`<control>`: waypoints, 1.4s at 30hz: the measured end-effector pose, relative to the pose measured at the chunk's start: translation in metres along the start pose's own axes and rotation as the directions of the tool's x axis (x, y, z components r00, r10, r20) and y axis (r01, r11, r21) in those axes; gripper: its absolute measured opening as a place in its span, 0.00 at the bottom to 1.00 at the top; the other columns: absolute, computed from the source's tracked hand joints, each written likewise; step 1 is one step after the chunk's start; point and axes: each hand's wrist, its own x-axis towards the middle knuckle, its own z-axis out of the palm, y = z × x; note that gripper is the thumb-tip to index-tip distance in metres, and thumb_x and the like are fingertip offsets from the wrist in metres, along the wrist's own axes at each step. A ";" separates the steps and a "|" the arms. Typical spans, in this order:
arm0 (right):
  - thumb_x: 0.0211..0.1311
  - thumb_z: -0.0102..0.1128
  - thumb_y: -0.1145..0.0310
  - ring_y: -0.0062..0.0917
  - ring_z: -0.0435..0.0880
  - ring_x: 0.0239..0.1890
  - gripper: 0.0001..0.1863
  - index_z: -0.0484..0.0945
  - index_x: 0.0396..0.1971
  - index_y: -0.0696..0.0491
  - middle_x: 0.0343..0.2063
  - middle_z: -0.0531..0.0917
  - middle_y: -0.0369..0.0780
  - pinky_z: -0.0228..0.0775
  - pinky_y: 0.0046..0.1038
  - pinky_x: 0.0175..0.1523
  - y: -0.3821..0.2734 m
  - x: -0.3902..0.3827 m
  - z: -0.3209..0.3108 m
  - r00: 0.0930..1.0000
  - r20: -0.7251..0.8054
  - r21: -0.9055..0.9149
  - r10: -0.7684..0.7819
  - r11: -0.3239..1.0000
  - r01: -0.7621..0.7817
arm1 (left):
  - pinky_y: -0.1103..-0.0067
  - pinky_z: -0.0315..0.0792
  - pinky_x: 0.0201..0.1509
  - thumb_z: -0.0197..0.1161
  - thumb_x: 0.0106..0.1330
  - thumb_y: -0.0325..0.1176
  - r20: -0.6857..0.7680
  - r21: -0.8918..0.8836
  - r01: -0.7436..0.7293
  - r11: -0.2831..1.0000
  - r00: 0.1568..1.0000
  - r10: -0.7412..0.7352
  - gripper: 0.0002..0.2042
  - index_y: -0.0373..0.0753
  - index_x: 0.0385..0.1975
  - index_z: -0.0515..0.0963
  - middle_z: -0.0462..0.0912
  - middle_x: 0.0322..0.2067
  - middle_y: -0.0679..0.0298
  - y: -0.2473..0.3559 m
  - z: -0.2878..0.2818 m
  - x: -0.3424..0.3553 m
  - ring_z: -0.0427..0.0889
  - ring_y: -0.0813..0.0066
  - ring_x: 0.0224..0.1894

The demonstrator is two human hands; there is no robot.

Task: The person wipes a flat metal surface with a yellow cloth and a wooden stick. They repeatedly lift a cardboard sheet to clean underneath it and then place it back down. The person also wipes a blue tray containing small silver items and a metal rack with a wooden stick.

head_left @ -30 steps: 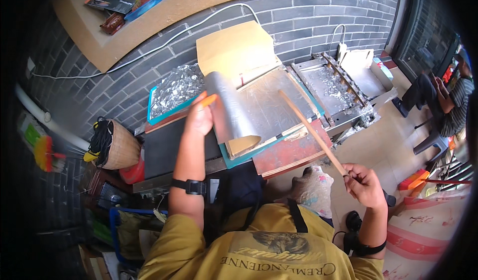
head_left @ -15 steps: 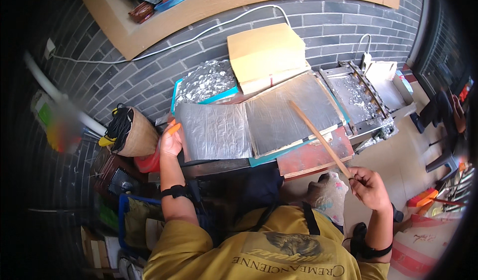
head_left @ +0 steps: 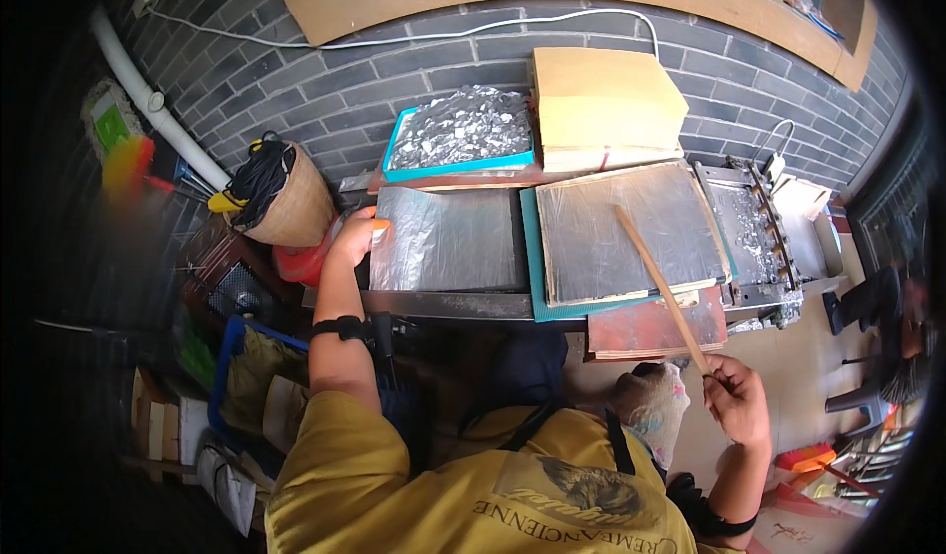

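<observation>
Left hand (head_left: 355, 237) rests on left edge of silvery foil sheet (head_left: 445, 240), sheet flat on dark worktop (head_left: 443, 304). Right hand (head_left: 737, 398) grips lower end of long wooden stick (head_left: 658, 284); stick slants up-left over stack of dark grey sheets (head_left: 631, 229). Teal tray of crumpled foil (head_left: 459, 130) behind sheet, tan paper stack (head_left: 603, 105) beside tray. Woven basket (head_left: 286, 202) left of worktop.

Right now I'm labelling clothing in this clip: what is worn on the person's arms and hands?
Both hands are bare: left hand, right hand. Short yellow sleeves end above the elbows. A black wristband circles the left wrist, and another black band sits on the right forearm.
</observation>
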 end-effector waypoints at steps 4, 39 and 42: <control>0.61 0.46 0.84 0.11 0.64 0.12 0.17 0.74 0.49 0.61 0.15 0.72 0.32 0.53 0.15 0.18 0.000 0.002 0.002 1.000 0.009 -0.005 0.009 1.000 -0.009 | 0.78 0.75 0.35 0.57 0.59 0.26 -0.045 0.139 0.052 0.989 0.998 -0.046 0.15 0.36 0.47 0.75 0.81 0.34 0.65 0.001 -0.002 0.004 0.81 0.76 0.31; 0.58 0.55 0.83 0.12 0.68 0.19 0.15 0.76 0.47 0.63 0.17 0.70 0.30 0.60 0.17 0.25 0.026 -0.076 -0.027 0.952 -0.307 -0.160 0.015 0.985 -0.067 | 0.68 0.68 0.59 0.61 0.62 0.34 0.421 0.509 -0.793 0.336 0.570 0.705 0.19 0.33 0.51 0.73 0.75 0.50 0.47 0.060 0.343 -0.092 0.75 0.53 0.53; 0.56 0.57 0.82 0.13 0.69 0.20 0.16 0.77 0.46 0.63 0.17 0.72 0.32 0.62 0.19 0.27 0.029 -0.080 -0.034 0.937 -0.346 -0.150 0.042 0.984 -0.100 | 0.67 0.61 0.66 0.61 0.61 0.38 0.576 0.490 -0.841 0.231 0.511 0.639 0.25 0.30 0.56 0.68 0.69 0.56 0.45 0.054 0.392 -0.116 0.68 0.51 0.61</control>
